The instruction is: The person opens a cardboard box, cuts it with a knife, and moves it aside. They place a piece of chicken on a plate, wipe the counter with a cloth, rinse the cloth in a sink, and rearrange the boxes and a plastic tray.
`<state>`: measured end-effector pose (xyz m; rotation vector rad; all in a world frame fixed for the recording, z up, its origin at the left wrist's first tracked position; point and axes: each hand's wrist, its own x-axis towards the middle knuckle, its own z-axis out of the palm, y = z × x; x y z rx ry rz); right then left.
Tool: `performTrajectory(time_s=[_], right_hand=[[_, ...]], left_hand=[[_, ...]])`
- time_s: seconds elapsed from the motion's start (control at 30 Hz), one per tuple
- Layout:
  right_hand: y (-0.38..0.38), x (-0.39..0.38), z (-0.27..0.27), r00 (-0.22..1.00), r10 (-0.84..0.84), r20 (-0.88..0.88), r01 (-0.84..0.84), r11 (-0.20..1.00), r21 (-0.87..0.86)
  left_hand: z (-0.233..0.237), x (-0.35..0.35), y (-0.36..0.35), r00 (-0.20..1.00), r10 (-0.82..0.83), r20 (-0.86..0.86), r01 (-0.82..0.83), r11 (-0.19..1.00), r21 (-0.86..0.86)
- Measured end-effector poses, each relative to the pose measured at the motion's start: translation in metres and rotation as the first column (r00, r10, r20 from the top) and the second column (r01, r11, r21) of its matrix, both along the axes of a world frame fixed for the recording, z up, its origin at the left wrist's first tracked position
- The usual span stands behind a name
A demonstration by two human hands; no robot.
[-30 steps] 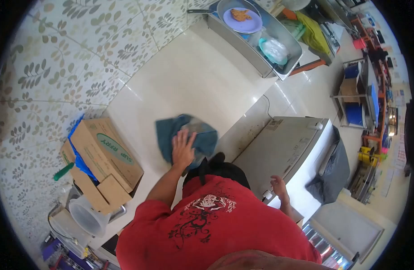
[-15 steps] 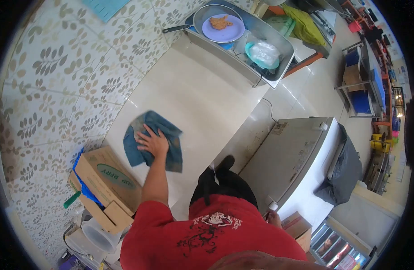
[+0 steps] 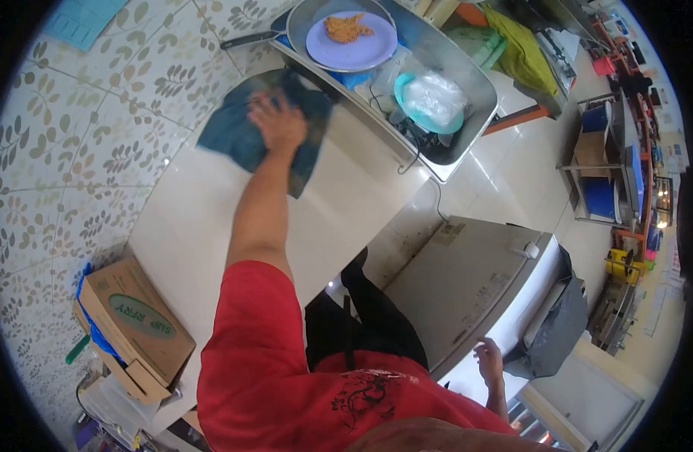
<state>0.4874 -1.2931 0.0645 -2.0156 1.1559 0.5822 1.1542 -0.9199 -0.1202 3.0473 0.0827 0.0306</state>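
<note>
My left hand (image 3: 277,120) lies spread and flat on a dark teal cloth (image 3: 233,128), pressing it against the pale countertop (image 3: 203,203). The cloth is at the far end of the counter, by the patterned tile wall and close to the metal basin (image 3: 361,98). To the right, my right hand (image 3: 491,360) hangs beside my body, near the white appliance (image 3: 467,294). Its fingers are loosely bent and apart, with nothing visible in them.
A pan (image 3: 293,38) on the basin bears a purple plate (image 3: 320,53) with fried food. A turquoise bowl (image 3: 444,124) with clear plastic sits inside the basin. At the counter's near left stands a cardboard box (image 3: 150,324). A black bag (image 3: 557,331) covers the appliance's side.
My left hand has slid the cloth along the counter, away from the cardboard box and up to the basin. My right hand has come further into view. The whole view has shifted.
</note>
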Motion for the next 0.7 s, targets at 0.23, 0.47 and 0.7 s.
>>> performTrajectory(time_s=[0.23,0.47,0.7], right_hand=[[0.026,0.018,-0.026,0.97,0.24,-0.039,-0.225,0.948,0.226],[0.038,0.023,-0.037,0.956,0.293,0.019,-0.293,0.947,0.134],[0.053,-0.016,-0.083,0.981,0.185,0.064,-0.192,0.972,0.134]], left_hand=[[0.009,-0.199,-0.061,0.539,-0.841,0.042,0.83,0.523,-0.192],[0.06,-0.335,0.127,0.645,-0.757,-0.104,0.705,0.642,-0.3],[0.064,-0.415,0.271,0.955,0.195,-0.223,-0.209,0.977,-0.042]])
